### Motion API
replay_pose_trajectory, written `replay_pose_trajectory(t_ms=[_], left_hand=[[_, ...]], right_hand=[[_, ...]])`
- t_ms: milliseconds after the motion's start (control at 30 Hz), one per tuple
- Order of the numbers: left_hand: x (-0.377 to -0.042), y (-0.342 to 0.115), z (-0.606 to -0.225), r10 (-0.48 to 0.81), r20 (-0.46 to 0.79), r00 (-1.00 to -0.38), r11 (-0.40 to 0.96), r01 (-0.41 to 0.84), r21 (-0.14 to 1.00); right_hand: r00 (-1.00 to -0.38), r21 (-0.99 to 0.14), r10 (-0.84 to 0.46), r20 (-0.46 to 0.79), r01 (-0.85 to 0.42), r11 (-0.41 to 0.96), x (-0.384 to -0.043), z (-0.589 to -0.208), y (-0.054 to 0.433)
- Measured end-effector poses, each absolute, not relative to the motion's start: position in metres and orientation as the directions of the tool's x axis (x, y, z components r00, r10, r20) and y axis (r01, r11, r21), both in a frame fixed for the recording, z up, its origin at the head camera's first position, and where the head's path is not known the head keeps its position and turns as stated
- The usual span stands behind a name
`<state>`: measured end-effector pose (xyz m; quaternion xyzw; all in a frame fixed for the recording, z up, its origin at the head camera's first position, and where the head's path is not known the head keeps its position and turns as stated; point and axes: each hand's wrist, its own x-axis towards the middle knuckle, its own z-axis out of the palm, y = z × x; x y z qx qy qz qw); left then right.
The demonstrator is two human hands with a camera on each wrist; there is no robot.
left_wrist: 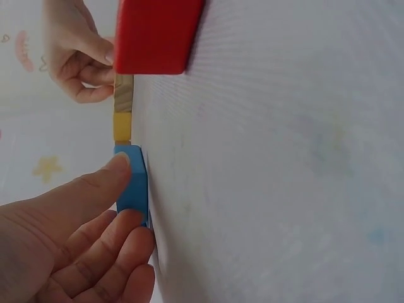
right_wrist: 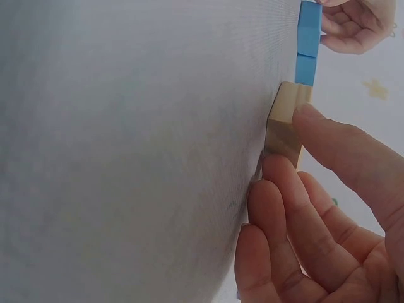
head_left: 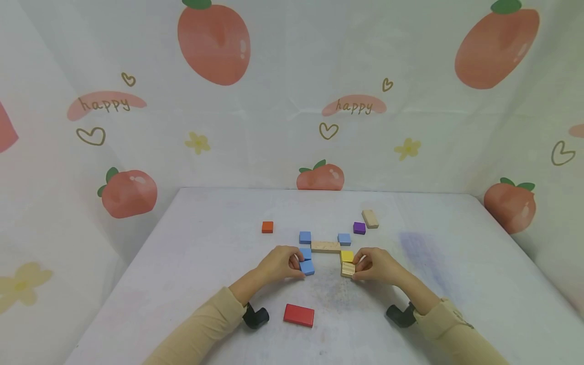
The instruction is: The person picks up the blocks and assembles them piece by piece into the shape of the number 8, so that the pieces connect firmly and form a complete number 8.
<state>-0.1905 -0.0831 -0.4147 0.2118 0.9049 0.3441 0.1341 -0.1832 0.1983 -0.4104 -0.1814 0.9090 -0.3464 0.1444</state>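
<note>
Two pinches hold well inside the table's (head_left: 201, 233) far edge: left hand (head_left: 280, 263), blue block (head_left: 307, 267); right hand (head_left: 379, 264), wooden block (head_left: 348, 270). Likely light, rigid; grip by opposite sides.

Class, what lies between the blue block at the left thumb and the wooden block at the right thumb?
Only bare tabletop lies between the blue block and the wooden block; the head view shows this.

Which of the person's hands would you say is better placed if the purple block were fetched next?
Probably the right hand: the purple block lies beyond it, farther from the left hand. The right hand would first need to release the wooden block it pinches.
</note>
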Motion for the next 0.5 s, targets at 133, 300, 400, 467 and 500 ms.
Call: replay_pose_trajectory(t_ms=[133,300,400,467,500], left_hand=[[-0.1902,-0.0843,-0.414,0.48,-0.103,-0.871,0.663,0.283,0.693],[-0.191,-0.0851,-0.4143,0.489,-0.098,-0.867,0.657,0.292,0.695],[-0.1918,-0.085,-0.4146,0.486,-0.102,-0.868,0.659,0.287,0.695],[-0.192,-0.085,-0.4148,0.486,-0.102,-0.868,0.658,0.287,0.696],[-0.192,-0.0851,-0.4148,0.487,-0.102,-0.868,0.658,0.287,0.696]], right_hand=[[-0.892,-0.684,-0.432,-0.134,-0.232,0.692,-0.1829,-0.4106,0.1986],[-0.891,-0.683,-0.433,-0.134,-0.234,0.692,-0.1828,-0.4103,0.1986],[-0.891,-0.684,-0.433,-0.137,-0.231,0.692,-0.1828,-0.4099,0.1985],[-0.89,-0.684,-0.433,-0.139,-0.23,0.693,-0.1828,-0.4097,0.1984],[-0.89,-0.684,-0.433,-0.142,-0.228,0.693,-0.1829,-0.4097,0.1983]])
